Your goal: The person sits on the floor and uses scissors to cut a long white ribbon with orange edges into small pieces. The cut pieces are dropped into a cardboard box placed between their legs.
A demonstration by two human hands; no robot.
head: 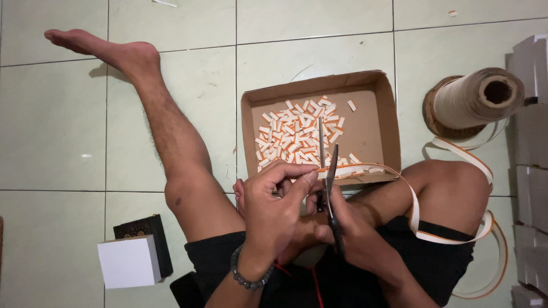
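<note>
A pale green tiled floor (57, 142) carries everything; an open cardboard box (388, 108) sits on it near the middle, a big roll of white tape (468, 102) lies on its side just right of the box. At lower left rests a white box (128, 262) against a dark patterned box (142, 228); white cartons (531, 148) are stacked along the right edge.

Open shallow brown cardboard box (381, 122): on floor, centre of view, heap of small white-and-orange cut label pieces (298, 136) inside its left half. Long white-and-orange label strip (412, 202): crosses box's near edge, loops away right of box. Big roll of white strip on brown cardboard core (474, 100): just right of box. Small white square box (128, 262) against black patterned box (147, 235): well left of and nearer than cardboard box. Stacked white boxes (531, 171): far right, beyond roll
</note>
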